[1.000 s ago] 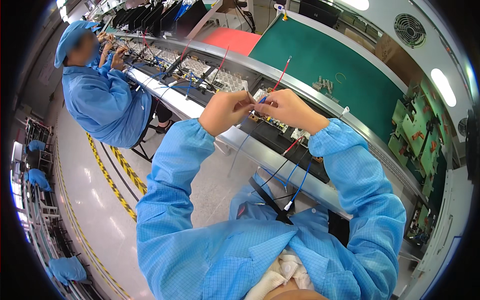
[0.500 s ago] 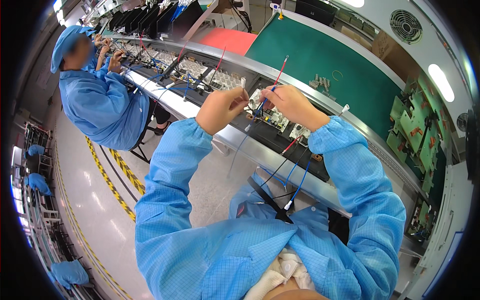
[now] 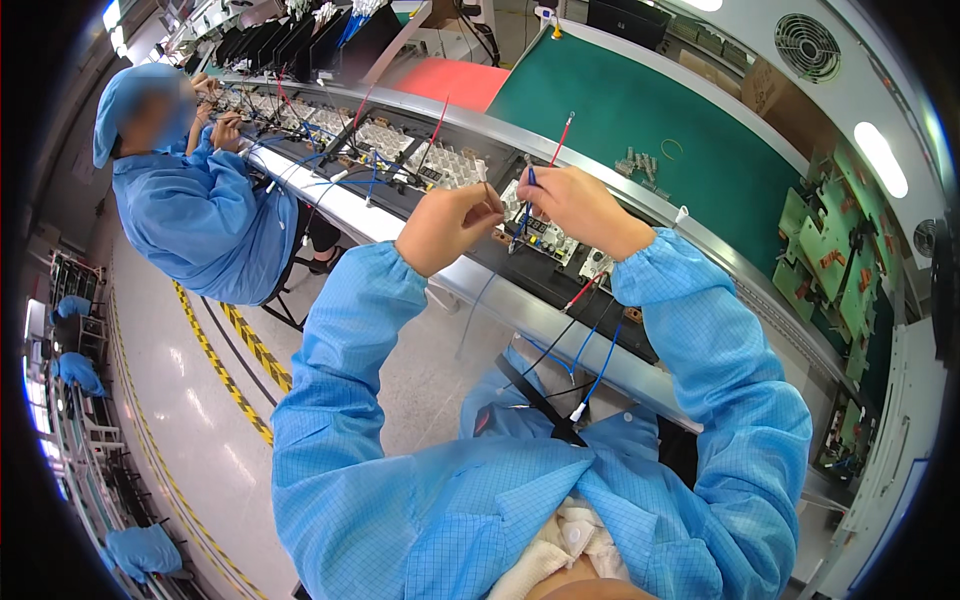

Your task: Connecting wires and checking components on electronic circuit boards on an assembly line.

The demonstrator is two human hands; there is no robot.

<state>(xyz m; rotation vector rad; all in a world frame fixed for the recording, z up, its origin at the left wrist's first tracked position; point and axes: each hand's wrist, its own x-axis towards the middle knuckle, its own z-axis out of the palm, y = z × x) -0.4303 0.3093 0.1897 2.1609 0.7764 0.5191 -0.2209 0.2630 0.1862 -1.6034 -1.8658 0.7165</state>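
Both my hands are over a white circuit board (image 3: 541,232) with a small dark display, lying in a black carrier on the line. My left hand (image 3: 447,226) is closed at the board's left side, thumb and fingertips pinched together. What they pinch is too small to make out. Just to its right, my right hand (image 3: 580,208) pinches a blue wire (image 3: 531,178), whose upper end shows above the fingertips. Behind that hand a red wire (image 3: 563,140) stands up from the line. Part of the board is covered by my fingers.
More boards with red, blue and black wires run along the line to the left, where a co-worker in blue (image 3: 205,215) sits. A green mat (image 3: 600,95) holds small metal parts (image 3: 640,163). Loose blue wires (image 3: 603,365) hang over the near metal rail. Green boards (image 3: 835,240) stand at right.
The white-tipped piece that stuck up from my left fingers no longer shows. My left hand has shifted slightly right and down. The co-worker's head has moved slightly left and down.
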